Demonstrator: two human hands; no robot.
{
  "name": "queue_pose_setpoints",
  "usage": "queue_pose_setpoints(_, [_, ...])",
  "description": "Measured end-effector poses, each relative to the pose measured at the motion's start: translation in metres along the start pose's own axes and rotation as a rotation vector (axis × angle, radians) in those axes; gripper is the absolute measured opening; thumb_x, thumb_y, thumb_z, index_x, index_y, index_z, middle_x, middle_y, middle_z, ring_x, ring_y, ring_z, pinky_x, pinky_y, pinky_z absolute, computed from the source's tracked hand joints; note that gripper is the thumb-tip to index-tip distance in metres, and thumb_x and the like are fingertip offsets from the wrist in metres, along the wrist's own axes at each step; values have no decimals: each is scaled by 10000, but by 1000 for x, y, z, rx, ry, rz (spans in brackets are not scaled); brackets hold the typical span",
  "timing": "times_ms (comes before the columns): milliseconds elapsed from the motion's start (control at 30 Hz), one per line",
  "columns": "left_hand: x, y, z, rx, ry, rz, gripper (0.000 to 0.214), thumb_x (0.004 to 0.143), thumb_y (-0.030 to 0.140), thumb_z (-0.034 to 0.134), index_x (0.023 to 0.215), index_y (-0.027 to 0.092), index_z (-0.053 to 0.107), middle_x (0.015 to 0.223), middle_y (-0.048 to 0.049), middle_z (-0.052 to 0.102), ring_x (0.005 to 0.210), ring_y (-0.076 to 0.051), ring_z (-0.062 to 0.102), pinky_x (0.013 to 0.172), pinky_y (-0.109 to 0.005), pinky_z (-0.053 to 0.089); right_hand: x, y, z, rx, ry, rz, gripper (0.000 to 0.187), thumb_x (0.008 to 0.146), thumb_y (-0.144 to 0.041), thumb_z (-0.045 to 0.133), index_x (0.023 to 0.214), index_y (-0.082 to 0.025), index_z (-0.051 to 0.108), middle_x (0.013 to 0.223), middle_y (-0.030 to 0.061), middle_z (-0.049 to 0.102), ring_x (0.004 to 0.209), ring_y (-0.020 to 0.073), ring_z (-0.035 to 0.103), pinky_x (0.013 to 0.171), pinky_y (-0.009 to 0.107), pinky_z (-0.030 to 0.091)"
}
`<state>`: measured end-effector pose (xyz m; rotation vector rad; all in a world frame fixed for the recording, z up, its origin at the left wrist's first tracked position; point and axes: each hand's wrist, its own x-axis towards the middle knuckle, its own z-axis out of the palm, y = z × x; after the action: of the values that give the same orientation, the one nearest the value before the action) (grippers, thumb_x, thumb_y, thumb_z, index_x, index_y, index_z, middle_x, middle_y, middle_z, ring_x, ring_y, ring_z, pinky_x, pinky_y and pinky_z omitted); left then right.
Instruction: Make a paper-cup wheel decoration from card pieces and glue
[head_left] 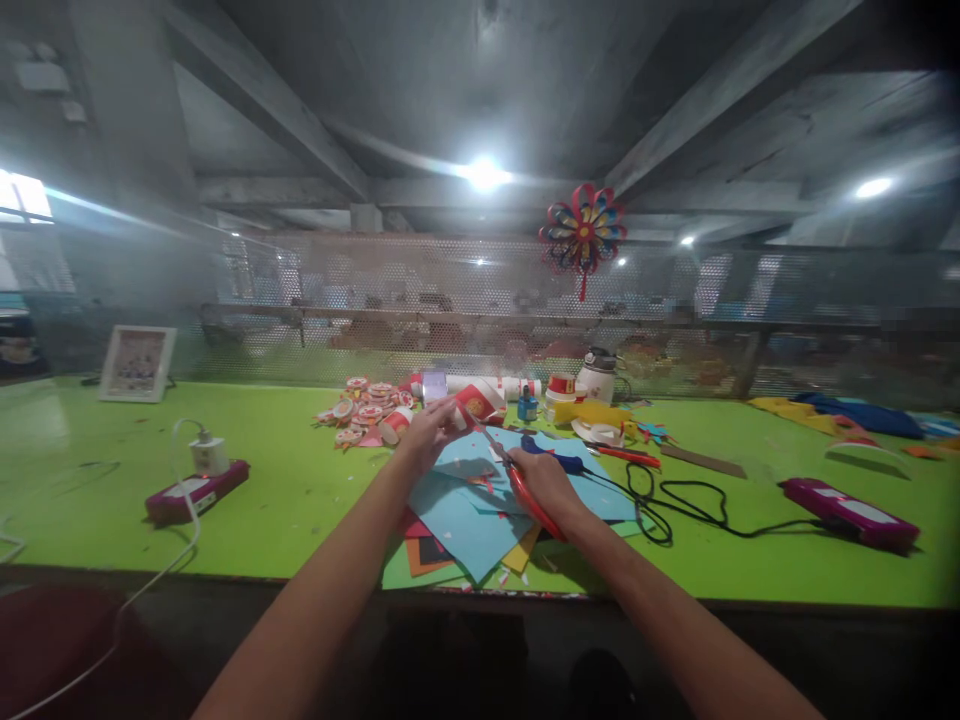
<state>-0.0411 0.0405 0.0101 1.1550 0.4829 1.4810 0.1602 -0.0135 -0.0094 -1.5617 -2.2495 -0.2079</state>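
Observation:
My left hand (pixel 430 432) is closed on a red and white paper cup (pixel 474 404) with a gold emblem, tilted above the table. In my right hand (pixel 546 478) is a pair of scissors (pixel 522 492) with red handles; the blades point up and left, their tips at the cup's lower edge. Whether the blades are cutting into it I cannot tell. Below both hands lie light blue foam or paper sheets (pixel 480 545), with small red and white scraps on them. A blue glue gun (pixel 555 455) rests just beyond my right hand.
Left of the cup sits a pile of red and white round pieces (pixel 367 410). A blue bottle (pixel 527 405), tape rolls (pixel 561 392) and a kettle (pixel 598 376) stand behind. Purple power strips lie left (pixel 196 492) and right (pixel 851 513); a black cord (pixel 701 500) loops across the right.

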Motion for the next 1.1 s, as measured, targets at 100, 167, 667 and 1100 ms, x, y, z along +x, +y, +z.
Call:
queue_pose_setpoints(100, [-1,2,-3,0,-18,-35,246,671,294,708,805,102,633,818,-89,650,750,-183,622,808,-434,512,0,0,1,2,3,-11,318,837,-152,424,1093,-217,601,792,77,706,718,203,628,570,257,261])
queue_pose_setpoints(167, [-1,0,-4,0,-17,-28,234,676,295,707,774,99,627,787,-81,646,734,-173,616,812,-426,511,0,0,1,15,4,-21,322,839,-162,428,1109,-226,592,817,72,710,740,204,632,575,254,268])
queue_pose_setpoints(667, [-2,-10,5,-10,-17,-24,261,668,252,729,843,107,601,825,-70,661,765,-174,632,831,-421,507,0,1,-1,47,5,1,227,851,-229,441,952,-202,643,750,82,700,686,219,630,550,260,248])
queue_pose_setpoints(1100, [-1,-3,2,-16,27,3,263,696,204,709,914,112,595,809,-61,649,737,-169,631,815,-428,516,3,4,5,139,60,-55,266,863,-278,442,1036,-228,637,773,56,705,700,196,626,573,235,296])
